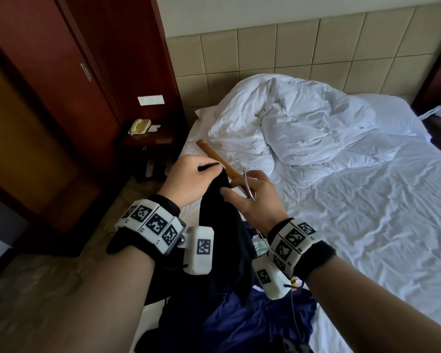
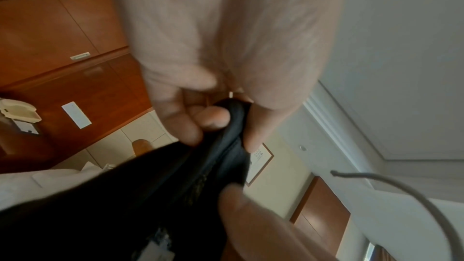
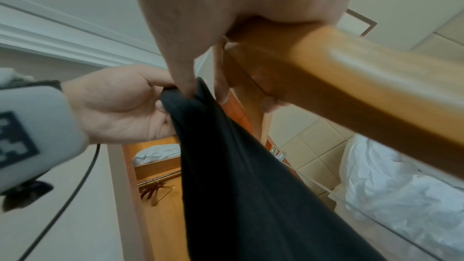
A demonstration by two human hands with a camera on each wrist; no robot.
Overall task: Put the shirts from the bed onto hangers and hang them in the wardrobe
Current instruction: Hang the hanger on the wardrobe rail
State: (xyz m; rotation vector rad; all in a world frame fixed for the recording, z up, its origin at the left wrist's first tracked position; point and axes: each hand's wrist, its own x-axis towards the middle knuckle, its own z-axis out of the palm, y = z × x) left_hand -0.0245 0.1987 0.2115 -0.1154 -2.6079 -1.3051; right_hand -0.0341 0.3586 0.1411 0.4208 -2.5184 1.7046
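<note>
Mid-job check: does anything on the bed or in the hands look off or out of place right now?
Nothing damaged or spilled. The white duvet lies crumpled at the headboard, and a blue garment lies in a heap at the bed's near edge.

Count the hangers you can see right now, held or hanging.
At least 2: one wooden hanger gripped in the right hand, and a bunch of empty hangers on the wardrobe rail, too small to count.

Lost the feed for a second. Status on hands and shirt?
Left hand pinching black shirt edge. Right hand holding wooden hanger, thumb on shirt. Shirt not yet on hanger. Nothing in the way.
</note>
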